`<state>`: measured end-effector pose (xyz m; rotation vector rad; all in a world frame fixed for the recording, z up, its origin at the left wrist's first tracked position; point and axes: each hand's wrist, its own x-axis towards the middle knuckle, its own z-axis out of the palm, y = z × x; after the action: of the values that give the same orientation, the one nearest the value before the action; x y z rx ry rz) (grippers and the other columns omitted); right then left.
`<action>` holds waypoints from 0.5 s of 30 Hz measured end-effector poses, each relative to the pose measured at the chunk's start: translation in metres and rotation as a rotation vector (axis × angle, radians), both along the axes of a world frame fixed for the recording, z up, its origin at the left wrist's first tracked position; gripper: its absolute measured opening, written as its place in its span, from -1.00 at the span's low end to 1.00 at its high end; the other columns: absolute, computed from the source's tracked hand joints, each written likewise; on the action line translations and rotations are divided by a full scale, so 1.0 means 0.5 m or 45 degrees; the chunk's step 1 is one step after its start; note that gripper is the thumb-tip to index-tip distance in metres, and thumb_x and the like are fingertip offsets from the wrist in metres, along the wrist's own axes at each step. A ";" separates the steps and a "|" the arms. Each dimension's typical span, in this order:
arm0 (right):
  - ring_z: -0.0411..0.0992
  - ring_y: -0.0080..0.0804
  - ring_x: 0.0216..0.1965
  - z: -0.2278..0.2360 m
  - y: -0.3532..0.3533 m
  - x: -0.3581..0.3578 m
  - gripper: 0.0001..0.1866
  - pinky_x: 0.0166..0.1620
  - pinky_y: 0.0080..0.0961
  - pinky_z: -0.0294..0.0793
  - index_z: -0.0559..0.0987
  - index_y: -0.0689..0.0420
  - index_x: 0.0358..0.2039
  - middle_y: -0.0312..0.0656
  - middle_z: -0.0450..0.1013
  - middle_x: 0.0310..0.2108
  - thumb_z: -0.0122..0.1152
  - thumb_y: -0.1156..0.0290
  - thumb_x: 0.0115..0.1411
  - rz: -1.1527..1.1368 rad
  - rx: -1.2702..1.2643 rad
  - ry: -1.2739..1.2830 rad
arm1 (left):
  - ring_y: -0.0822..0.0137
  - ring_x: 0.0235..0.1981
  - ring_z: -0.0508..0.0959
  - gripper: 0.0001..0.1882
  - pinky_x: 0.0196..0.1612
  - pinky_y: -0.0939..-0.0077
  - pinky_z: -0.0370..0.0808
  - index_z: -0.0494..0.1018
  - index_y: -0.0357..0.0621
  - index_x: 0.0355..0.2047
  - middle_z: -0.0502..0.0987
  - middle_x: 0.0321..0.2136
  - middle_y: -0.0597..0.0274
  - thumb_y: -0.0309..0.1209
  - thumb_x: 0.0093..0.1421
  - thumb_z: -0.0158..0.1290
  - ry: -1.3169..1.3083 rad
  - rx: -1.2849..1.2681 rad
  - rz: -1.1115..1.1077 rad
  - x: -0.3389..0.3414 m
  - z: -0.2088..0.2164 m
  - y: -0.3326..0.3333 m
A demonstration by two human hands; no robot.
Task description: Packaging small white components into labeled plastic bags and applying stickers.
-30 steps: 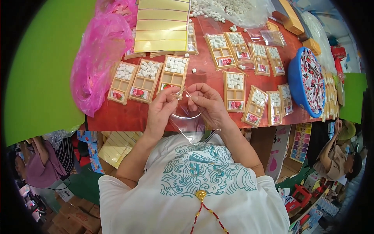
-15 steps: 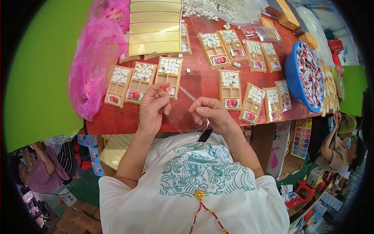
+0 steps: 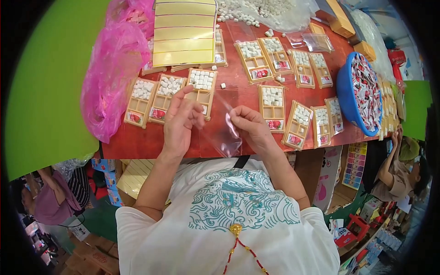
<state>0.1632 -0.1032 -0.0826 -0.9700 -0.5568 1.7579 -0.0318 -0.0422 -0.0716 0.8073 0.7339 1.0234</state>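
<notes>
My right hand (image 3: 253,129) pinches the edge of a clear plastic bag (image 3: 225,143) between thumb and fingers, above the table's near edge. The bag hangs toward the left, thin and shiny. Across from it my left hand (image 3: 182,123) has its fingers loosely spread and somewhat blurred, with the fingertips close to the bag's other side; whether they touch it is unclear. Just beyond the left hand lies a tan compartment tray (image 3: 200,97) with small white cube-like pieces in its far section. The left hand partly hides its near end.
Several similar trays (image 3: 272,98) with strawberry-pictured packets lie on the red table (image 3: 233,94). A yellow lined sheet (image 3: 184,34) covers more trays. Pink plastic (image 3: 114,75) lies left, a blue basin (image 3: 344,98) of packets right. Loose white pieces (image 3: 238,18) are heaped at the back.
My left fingers have loosened and spread apart from their earlier pinch. The right hand still grips the bag, which has turned and now hangs more open to view.
</notes>
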 end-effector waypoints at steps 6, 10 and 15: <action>0.35 -0.51 -0.50 -0.024 0.002 0.004 -0.92 -0.35 -0.60 0.35 0.44 0.15 -0.27 -0.25 0.41 -0.48 0.07 0.42 0.28 -0.247 -0.002 0.198 | 0.32 -0.37 0.56 -0.70 -0.32 0.48 0.54 0.28 -0.24 -0.01 0.50 -0.29 0.10 -0.30 0.38 -0.20 -0.186 -0.191 -0.151 -0.012 -0.040 -0.031; 0.34 -0.51 -0.50 -0.033 -0.001 -0.001 -0.91 -0.35 -0.59 0.35 0.45 0.16 -0.26 -0.25 0.40 -0.48 0.06 0.42 0.29 -0.245 -0.014 0.156 | 0.34 -0.40 0.56 -0.82 -0.34 0.49 0.53 0.37 -0.24 -0.26 0.50 -0.37 0.15 -0.38 0.36 -0.14 -0.174 -0.265 -0.242 0.014 -0.039 -0.059; 0.33 -0.49 -0.52 -0.025 -0.012 0.008 -0.89 -0.35 -0.56 0.35 0.44 0.15 -0.21 -0.23 0.37 -0.54 0.04 0.43 0.28 -0.176 -0.023 0.236 | 0.40 -0.45 0.53 -0.77 -0.36 0.58 0.47 0.39 -0.20 -0.33 0.50 -0.45 0.20 -0.33 0.37 -0.16 -0.035 -0.184 -0.445 0.024 -0.038 -0.064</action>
<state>0.1671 -0.1091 -0.0953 -0.8270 -0.3479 1.7088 -0.0199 -0.0740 -0.0907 0.7620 0.6098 0.6587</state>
